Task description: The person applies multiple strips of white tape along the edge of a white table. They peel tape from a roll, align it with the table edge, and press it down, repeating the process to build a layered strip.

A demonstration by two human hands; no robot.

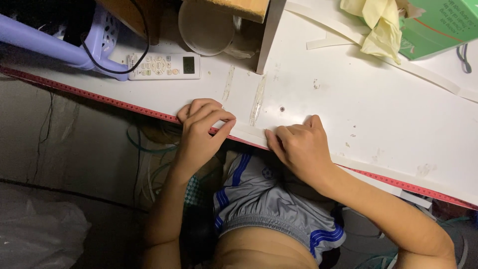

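left hand: we see our left hand point(201, 127) at the near edge of the table point(348, 99), fingers curled together, fingertips pinching the strip point(249, 132)
right hand: our right hand point(298, 147) sits just right of it, fingers bunched, tips pressed on the same strip at the table edge
hands: near each other, a short stretch of strip between them; neither is open
strip: thin white band lying along the table's near edge, running right past our right hand; we cannot tell if it is stuck down or lifted
edge: red trim point(99, 97) runs the whole length of the near side, right under the strip
table: white top, scuffed, with glue-like streaks point(257, 102) just beyond our hands and a small hole point(282, 108) beside them
loose strips: more white bands point(423, 72) lie across the far right of the table, well apart from our hands
remote: white remote point(164, 66) flat on the table, far left, beyond our left hand
cable: black cable point(142, 45) loops over the remote's left end
basket: purple plastic basket point(107, 35) at top left, touching the remote's end
bowl: round pale bowl point(205, 26) at the top, partly under a wooden board point(244, 7)
cloth: yellow cloth point(381, 27) at top right, lying against a green box point(438, 25)
below table: our grey shorts with blue stripes point(264, 199), tangled wires point(149, 164) in the dark to the left
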